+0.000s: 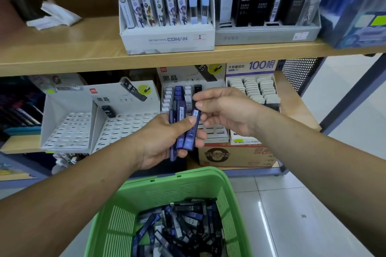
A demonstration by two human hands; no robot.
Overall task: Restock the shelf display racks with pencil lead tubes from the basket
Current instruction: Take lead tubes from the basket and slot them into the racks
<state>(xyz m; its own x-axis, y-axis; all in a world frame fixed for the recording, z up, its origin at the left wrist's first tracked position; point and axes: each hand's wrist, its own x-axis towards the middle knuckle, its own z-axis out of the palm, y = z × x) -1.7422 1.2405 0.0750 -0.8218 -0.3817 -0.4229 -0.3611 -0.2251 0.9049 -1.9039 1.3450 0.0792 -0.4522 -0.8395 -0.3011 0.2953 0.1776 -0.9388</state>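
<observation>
- Several dark blue pencil lead tubes [180, 125] stand fanned in the left grip [165, 137], which is clenched round them in front of the lower shelf [296, 110], thumb pressed across their fronts; their long axes run close to upright, lower ends toward the basket, upper ends toward the racks
- One tube [192, 131] at the right edge of the fan leans its top slightly right; the right grip [225, 108] pinches that top end between thumb and forefinger, the other fingers loosely curled
- The green basket [167, 181] sits nearest, below both hands, holding a heap of loose tubes [188, 229], blue and black, lying flat at mixed angles, many slanting from near left to far right
- The middle rack [177, 79], just behind the hands, carries white, blue and black tubes upright in its far rows
- The left rack [125, 127] has a single black tube [108, 111] marked HB 0.7 standing alone in its far row
- The right rack [250, 67] is packed with white-capped tubes
- On the upper shelf [83, 58] a white display box [167, 38] and a grey tray [261, 36] hold upright packs
</observation>
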